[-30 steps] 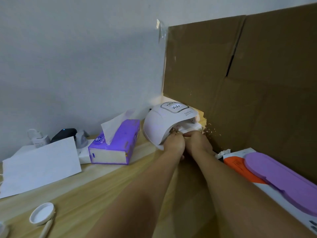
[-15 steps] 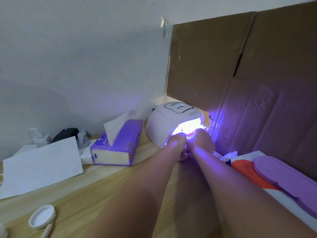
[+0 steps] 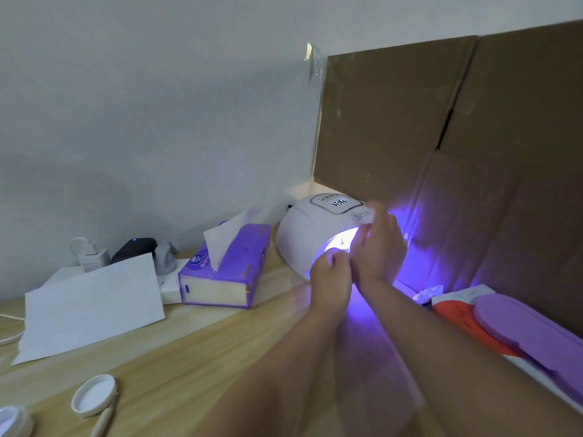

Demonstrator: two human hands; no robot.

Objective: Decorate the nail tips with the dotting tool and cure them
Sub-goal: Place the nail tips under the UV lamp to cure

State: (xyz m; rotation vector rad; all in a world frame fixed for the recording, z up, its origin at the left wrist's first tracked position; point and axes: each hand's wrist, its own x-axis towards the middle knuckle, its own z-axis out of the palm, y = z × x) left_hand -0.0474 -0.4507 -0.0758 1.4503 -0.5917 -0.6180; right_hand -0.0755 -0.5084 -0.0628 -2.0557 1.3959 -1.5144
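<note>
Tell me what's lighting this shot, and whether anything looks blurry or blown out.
Head view: the nail lamp glows, its mouth blown out white, casting violet on the cardboard and wooden table; the right hand is motion-blurred, left hand less so; wide-angle distortion bends the edges.

Cardboard wall close right of lamp; tissue box left.
</note>
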